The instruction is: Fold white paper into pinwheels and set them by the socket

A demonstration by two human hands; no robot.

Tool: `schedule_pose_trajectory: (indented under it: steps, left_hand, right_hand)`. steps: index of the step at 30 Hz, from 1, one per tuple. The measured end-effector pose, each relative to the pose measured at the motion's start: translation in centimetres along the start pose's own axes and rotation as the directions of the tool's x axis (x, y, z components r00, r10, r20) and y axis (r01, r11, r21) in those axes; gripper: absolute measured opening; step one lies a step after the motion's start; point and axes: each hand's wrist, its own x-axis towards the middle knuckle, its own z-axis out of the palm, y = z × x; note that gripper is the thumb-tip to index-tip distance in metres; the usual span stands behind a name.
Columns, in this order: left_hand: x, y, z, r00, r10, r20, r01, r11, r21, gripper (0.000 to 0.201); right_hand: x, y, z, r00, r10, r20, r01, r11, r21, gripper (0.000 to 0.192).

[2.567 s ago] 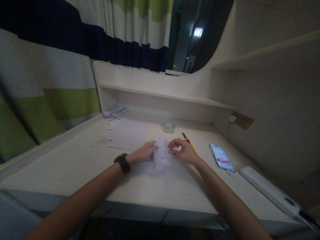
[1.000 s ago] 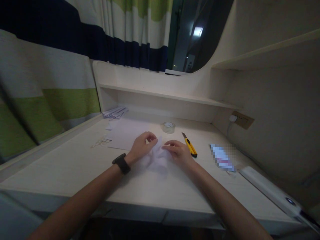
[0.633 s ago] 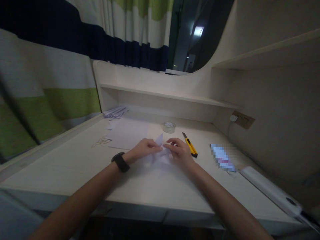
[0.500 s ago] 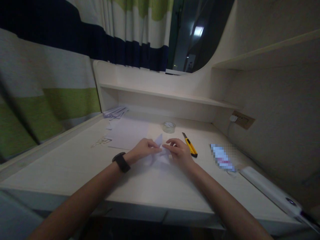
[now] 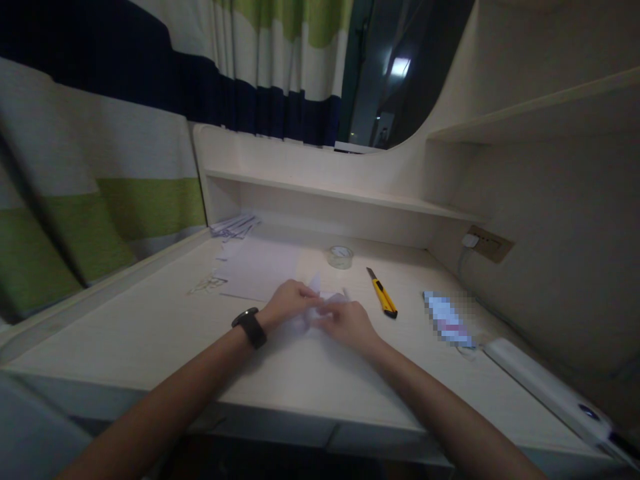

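Paper [image 5: 320, 303], white and already folded into a small creased shape, lies on the desk [image 5: 150, 333] between both hands; left hand [image 5: 290, 303] and right hand [image 5: 345, 320] press curled fingers onto it; folds look unfinished; yellow box cutter [image 5: 383, 297] lies just beside.

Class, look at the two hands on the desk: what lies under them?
A folded white paper lies under the left hand and right hand, pressed against the desk. Only its upper edges show; the hands cover the rest, so its folds cannot be seen.
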Motion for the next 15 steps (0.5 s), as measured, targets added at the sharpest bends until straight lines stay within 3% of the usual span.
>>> schedule_pose_trajectory:
  steps: [6,12,15]
  left_hand:
    - [-0.3,0.4,0.1,1.0,0.03,0.006,-0.03,0.985,0.172,0.034]
    - [-0.3,0.3,0.1,0.999,0.024,0.025,-0.028,0.985,0.171,0.035]
    - [-0.3,0.3,0.1,0.998,0.031,0.049,-0.038,0.986,0.161,0.033]
  right_hand:
    - [0.0,0.1,-0.5,0.998,-0.057,0.027,0.055,0.997,0.052,0.02]
    - [0.3,0.7,-1.2,0.997,-0.08,-0.009,0.081,0.989,0.121,0.015]
    - [0.4,1.0,-1.2,0.987,-0.155,-0.051,0.16,0.98,0.115,0.014]
